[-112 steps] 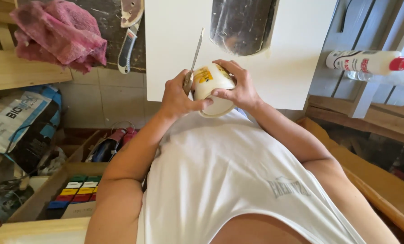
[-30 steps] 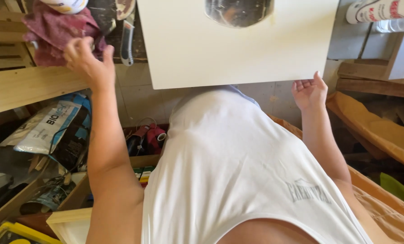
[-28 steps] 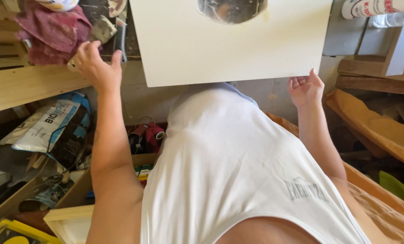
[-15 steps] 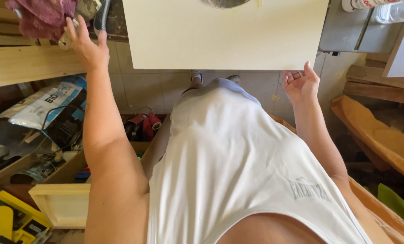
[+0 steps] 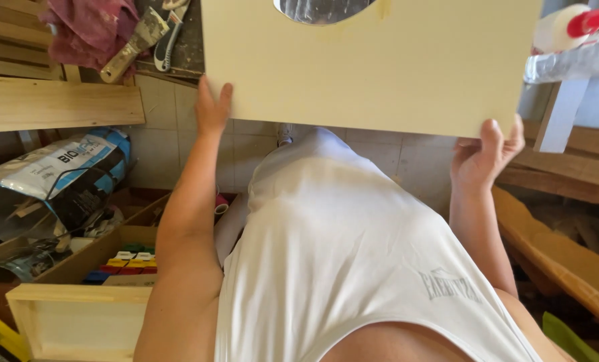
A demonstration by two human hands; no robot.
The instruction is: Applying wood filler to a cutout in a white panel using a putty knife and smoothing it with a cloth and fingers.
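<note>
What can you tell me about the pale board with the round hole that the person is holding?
The board is a flat, pale cream panel, smooth like painted wood, with straight edges and a round cut-out at its top edge showing something grey behind. It runs out of view at the top. The left hand touches its lower left corner; the right hand sits just beneath its lower right corner.

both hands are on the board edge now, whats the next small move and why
Probably lift the board slightly and level: the left hand grips its lower left corner and the right hand its lower right edge, so it is held at both sides only.
</note>
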